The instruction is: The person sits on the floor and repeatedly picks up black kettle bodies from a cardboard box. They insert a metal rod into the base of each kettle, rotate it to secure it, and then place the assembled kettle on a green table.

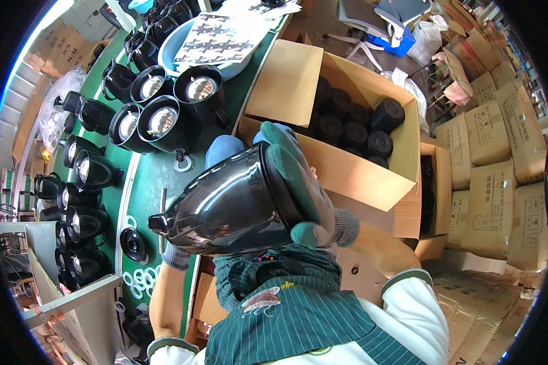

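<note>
A large glossy black jug [225, 204] lies tilted on its side in front of my chest, its narrow spout-like end toward the left and its wide end toward the right. My right hand [298, 176], in a grey glove with green coating, is closed around the wide end, fingers over the far side and thumb at the near edge. Of my left hand only the knitted grey cuff [176, 258] shows below the jug; the jug hides its fingers. A thin metal rod [162, 213] stands beside the narrow end. Left of it, a round black lid-like part [133, 244] rests on the green bench.
Several black jugs with shiny liners [161, 121] stand on the green bench [158, 182], with white rings [141, 281] nearer. A light-blue basin [170, 45] holds printed sheets. At right, an open carton [362, 152] contains black cylinders; stacked cartons [490, 201] lie beyond.
</note>
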Tool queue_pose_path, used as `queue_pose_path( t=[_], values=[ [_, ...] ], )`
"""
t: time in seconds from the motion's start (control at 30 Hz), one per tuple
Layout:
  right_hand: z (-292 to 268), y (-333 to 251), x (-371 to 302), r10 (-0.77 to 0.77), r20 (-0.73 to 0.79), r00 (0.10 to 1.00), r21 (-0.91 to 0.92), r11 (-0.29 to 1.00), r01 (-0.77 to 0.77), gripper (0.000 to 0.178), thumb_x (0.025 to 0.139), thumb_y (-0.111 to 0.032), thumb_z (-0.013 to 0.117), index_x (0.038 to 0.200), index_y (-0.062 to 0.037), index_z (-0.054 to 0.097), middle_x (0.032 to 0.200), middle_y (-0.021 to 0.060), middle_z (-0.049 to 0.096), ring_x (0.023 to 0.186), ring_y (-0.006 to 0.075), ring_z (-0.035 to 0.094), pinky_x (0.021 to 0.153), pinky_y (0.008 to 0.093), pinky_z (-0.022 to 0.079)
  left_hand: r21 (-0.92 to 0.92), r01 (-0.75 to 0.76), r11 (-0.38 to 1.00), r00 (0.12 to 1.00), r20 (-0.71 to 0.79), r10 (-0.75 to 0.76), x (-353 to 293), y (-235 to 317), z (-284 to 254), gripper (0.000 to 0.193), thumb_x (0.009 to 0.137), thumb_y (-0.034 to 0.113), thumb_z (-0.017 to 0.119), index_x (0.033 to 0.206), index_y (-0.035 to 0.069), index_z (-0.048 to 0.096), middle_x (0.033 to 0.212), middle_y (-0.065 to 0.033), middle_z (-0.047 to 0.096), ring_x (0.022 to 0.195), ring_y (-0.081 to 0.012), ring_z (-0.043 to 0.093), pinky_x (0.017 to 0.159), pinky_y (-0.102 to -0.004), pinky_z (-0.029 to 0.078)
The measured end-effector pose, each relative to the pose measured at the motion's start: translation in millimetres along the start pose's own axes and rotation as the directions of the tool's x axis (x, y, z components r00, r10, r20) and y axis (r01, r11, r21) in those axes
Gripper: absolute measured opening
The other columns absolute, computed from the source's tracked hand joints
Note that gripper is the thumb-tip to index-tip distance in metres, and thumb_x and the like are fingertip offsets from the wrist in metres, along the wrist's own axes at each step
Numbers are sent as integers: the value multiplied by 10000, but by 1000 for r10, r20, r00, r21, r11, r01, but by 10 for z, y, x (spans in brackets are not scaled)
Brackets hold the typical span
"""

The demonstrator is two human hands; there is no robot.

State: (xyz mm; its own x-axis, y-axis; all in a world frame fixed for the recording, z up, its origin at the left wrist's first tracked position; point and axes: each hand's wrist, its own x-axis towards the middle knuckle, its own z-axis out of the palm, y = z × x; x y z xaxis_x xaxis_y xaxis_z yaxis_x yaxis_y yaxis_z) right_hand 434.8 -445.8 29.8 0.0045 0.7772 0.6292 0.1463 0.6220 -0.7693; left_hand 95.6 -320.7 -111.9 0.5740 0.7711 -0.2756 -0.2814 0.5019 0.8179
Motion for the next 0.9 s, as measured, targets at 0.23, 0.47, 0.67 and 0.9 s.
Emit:
queue_pose_path(
  t=[0.23,0.47,0.67,0.9],
  values=[
    [104,112,-343,605,-101,790,742,574,-345,690,1090,-328,518,1636,-30,217,1661,131,310,1509,240,335,1268,396,228,795,-366,483,873,113,475,55,922,921,393,880,243,716,1180,-9,743,1061,-122,769,956,-198,727,923,-341,562],
    [-291,818,-696,687,-134,715,649,606,-460,587,1110,-472,361,1561,-98,389,1548,119,492,1397,234,482,1208,435,377,896,-298,328,931,197,308,-28,1082,1797,430,773,123,751,1175,-19,688,981,-149,757,924,-171,722,861,-324,561],
    [-355,812,-612,697,177,695,934,105,-343,720,994,-606,526,1498,-92,492,1513,190,516,1354,364,540,1163,534,430,684,-609,401,793,543,278,-255,1208,2059,937,787,434,843,1478,-73,464,1430,-259,567,1353,-375,558,1136,-461,415],
    [-296,991,-730,591,182,786,935,142,-324,685,963,-534,593,1467,-75,524,1487,212,535,1331,363,567,1120,554,477,701,-631,333,775,547,316,-305,1168,2044,948,759,424,875,1495,-9,465,1475,-267,526,1381,-431,516,1151,-507,398]
  ],
)
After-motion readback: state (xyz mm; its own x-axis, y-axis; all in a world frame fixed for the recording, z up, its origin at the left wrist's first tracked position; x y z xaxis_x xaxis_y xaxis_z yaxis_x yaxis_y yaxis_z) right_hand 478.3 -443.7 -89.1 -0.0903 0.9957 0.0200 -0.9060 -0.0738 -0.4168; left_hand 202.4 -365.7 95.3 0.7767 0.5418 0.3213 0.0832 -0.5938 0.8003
